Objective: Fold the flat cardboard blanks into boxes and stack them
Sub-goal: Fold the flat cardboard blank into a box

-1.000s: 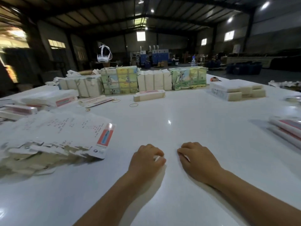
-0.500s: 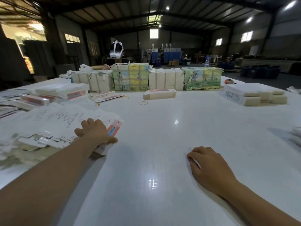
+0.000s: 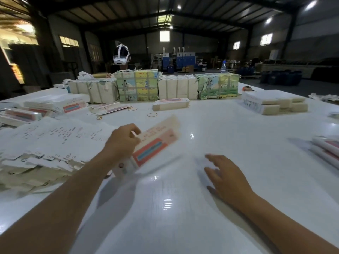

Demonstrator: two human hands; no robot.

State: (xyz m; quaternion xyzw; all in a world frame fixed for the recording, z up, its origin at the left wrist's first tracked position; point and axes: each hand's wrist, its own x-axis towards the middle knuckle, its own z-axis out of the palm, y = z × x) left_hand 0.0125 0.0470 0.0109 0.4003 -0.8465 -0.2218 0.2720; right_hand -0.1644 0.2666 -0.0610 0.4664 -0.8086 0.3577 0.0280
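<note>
My left hand (image 3: 122,142) grips a flat cardboard blank (image 3: 155,143), white with a red and blue panel, and holds it tilted just above the white table (image 3: 183,208). The blank is blurred by motion. A fanned pile of flat blanks (image 3: 47,149) lies at the left, right beside that hand. My right hand (image 3: 226,177) hovers low over the table at the centre right, fingers spread and holding nothing. Folded boxes (image 3: 55,105) are stacked at the far left, and more boxes (image 3: 328,149) lie at the right edge.
Wrapped bundles (image 3: 137,85) line the far side of the table, with a small stack (image 3: 170,104) in front and a white stack (image 3: 273,103) at the back right. Rubber bands (image 3: 152,114) lie near the middle. A person wearing a headset (image 3: 121,55) sits beyond.
My left hand has lifted one blank off the pile and carried it to the right. My right hand has risen from the table and its fingers have spread.
</note>
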